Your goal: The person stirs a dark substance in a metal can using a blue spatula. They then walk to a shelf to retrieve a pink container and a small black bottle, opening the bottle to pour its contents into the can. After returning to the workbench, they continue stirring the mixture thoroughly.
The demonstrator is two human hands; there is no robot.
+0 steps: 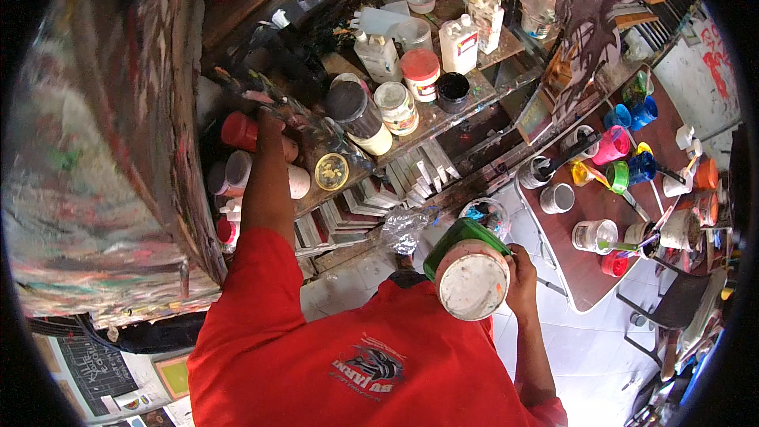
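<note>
Right hand (522,273) grips a green-lidded tub (471,273) just beside it. Left hand (269,122) reaches among brushes (261,95); its grip cannot be told.

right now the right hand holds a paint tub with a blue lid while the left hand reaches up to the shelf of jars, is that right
Not quite: the lid is green, not blue. The head view shows the right hand holding a paint tub with a green lid, its smeared underside facing the camera. The rest stands: the left hand reaches up to the shelf of jars.
</note>
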